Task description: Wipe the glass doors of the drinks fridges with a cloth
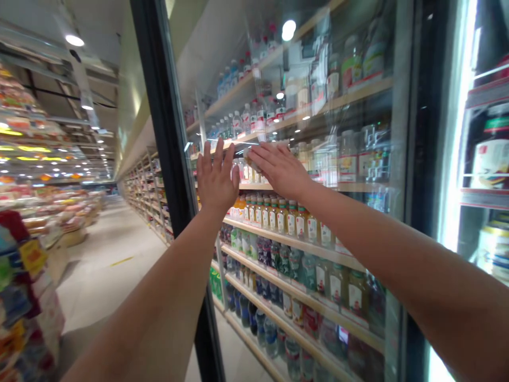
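Observation:
A tall glass door in a dark frame fills the middle of the head view, standing open beside a lit drinks cooler. My left hand rests against the glass near the frame, fingers spread and nothing held. To its right, my right hand presses a small pale cloth to the pane. Its fingers lie over the cloth and hide most of it. Rows of bottles on shelves show in the glass around both hands; whether seen through it or mirrored, I cannot tell.
At the right edge, the cooler's shelves hold bottles beside a bright light strip. The dark door frame runs down left of my hands. Farther left, an aisle floor runs past displays of packaged goods.

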### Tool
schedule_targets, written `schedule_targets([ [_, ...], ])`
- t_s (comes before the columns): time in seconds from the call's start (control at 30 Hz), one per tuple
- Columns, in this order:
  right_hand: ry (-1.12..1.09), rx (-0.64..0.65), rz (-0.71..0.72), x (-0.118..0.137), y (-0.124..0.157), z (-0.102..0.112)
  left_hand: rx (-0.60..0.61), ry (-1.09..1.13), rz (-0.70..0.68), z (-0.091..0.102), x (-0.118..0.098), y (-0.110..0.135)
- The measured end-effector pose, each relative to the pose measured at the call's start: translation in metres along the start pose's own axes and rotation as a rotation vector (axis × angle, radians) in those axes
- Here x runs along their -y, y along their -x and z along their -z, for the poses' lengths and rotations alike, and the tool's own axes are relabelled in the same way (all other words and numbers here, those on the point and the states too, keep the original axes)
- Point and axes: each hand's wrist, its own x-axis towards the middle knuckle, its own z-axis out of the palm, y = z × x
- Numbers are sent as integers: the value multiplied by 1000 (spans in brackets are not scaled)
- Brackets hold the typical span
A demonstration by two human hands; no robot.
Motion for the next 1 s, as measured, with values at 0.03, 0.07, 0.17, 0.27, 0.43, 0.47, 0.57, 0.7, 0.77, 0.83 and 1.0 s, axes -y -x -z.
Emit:
schedule_targets([
  [0.03, 4, -4, -42, 1, -5, 0, 3, 2, 4, 0, 1, 0],
  [0.07, 12, -26, -111, 3, -9, 0, 7, 3, 7, 0, 1, 0],
  [0.17, 29, -63, -220, 14, -14, -2, -2, 13, 5, -1, 4, 0],
  [0.27, 27, 42, -58, 24, -13, -3, -10, 38, 2, -2, 7, 0],
  [0.43, 66, 4, -180, 18, -17, 5, 15, 4, 3, 1, 7, 0],
  [0.47, 70, -34, -241, 18, -17, 5, 17, -3, -5, 1, 7, 0],
  [0.57, 63, -29, -190, 24, -9, 2, 31, -2, -15, 2, 9, 0],
  [0.7, 78, 112, 27, 17, -2, 8, 40, -4, -12, 2, 9, -1],
  [0.77, 118, 81, -73, 5, 2, 16, 41, -6, -11, 2, 8, -1],
  [0.83, 153, 7, -237, -2, 11, 22, 35, -1, -10, 2, 7, -1],
  [1.0, 100, 127, -48, -1, 46, 25, 29, 2, -17, 1, 7, -1],
])
